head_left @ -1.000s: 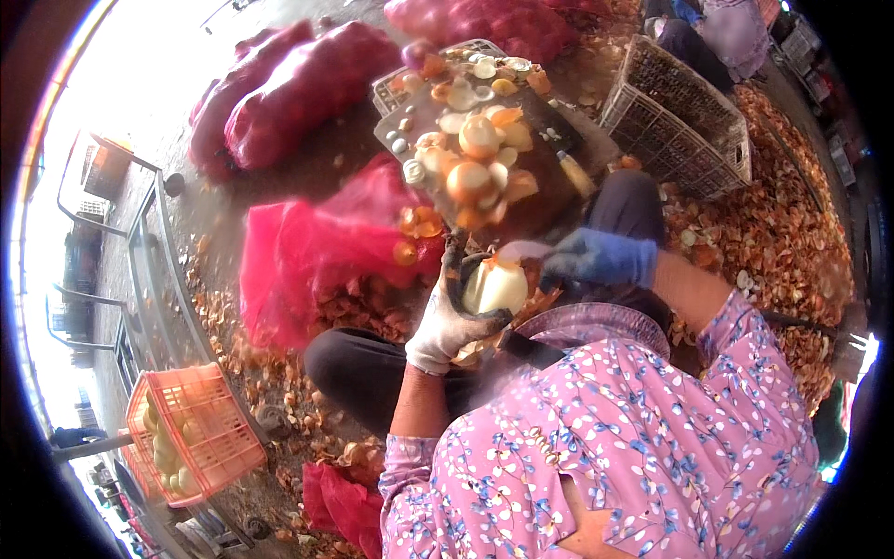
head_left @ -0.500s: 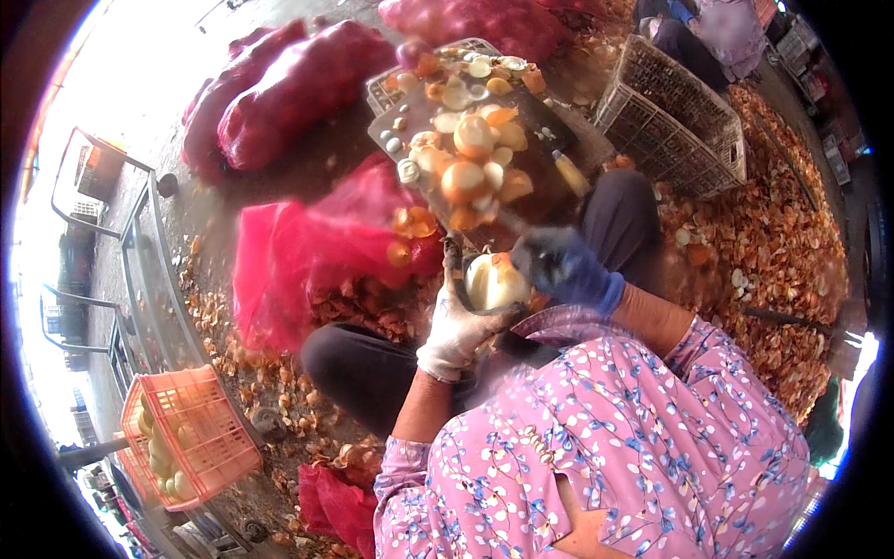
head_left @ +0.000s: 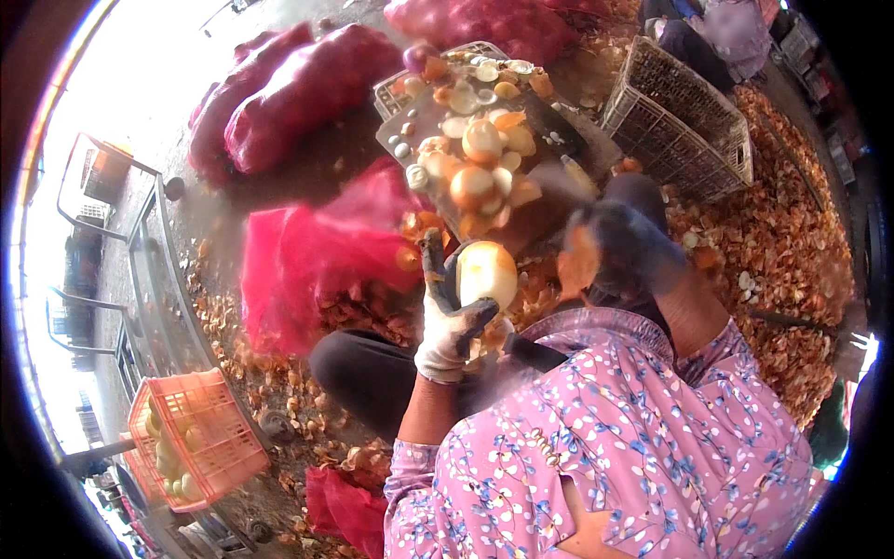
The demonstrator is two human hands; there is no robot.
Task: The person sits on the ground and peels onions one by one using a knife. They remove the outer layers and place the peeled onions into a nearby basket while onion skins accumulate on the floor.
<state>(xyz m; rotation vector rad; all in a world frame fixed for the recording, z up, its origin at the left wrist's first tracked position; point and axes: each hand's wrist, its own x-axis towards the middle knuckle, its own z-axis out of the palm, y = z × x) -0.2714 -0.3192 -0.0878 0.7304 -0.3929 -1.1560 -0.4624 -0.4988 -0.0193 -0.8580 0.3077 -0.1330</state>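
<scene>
onion (head_left: 487, 272) is sitting gripped in your left hand (head_left: 447, 321), looking barer now that your right hand (head_left: 635, 247) is pulling away beside loose skin (head_left: 578, 263), so peeling is seemingly advancing; blur is hiding that hand's grip, which i cannot tell.

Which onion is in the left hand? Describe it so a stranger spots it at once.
Find the big pink floral shirt at the bottom of the picture. From its left side, a bare forearm leads up to the white-gloved left hand. The onion gripped there is pale and largely peeled; unlike the piled onions just above, it sits in a hand.
</scene>
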